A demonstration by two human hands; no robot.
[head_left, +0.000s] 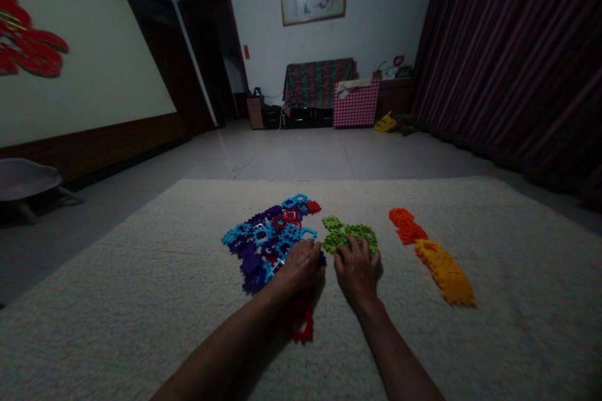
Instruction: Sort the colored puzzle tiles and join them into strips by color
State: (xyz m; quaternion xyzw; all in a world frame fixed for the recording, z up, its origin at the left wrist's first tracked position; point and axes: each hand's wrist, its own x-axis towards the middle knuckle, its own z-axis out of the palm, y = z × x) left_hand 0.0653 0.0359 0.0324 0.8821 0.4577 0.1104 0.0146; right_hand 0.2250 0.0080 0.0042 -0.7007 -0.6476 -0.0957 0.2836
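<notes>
A mixed pile of blue, purple and red plastic interlocking pieces [256, 250] lies left of centre. My left hand [301, 263] rests over its right side with the fingers bent; whatever is under the fingertips is hidden. Just to the right is a heap of green interlocking pieces [348, 235]. My right hand [358, 266] lies on its near edge, fingers spread and touching the green pieces. Below my left forearm a few red pieces [303, 329] show partly. Farther right are a short row of orange pieces [407, 225] and a longer row of yellow pieces [446, 272].
Everything lies on a pale textured mat [155, 276]. Beyond its far edge stretches a tiled floor [320, 153]. A low grey stool [28, 178] stands at the left. Cabinets with cloth covers [320, 84] line the back wall, and a dark curtain [498, 62] hangs at the right.
</notes>
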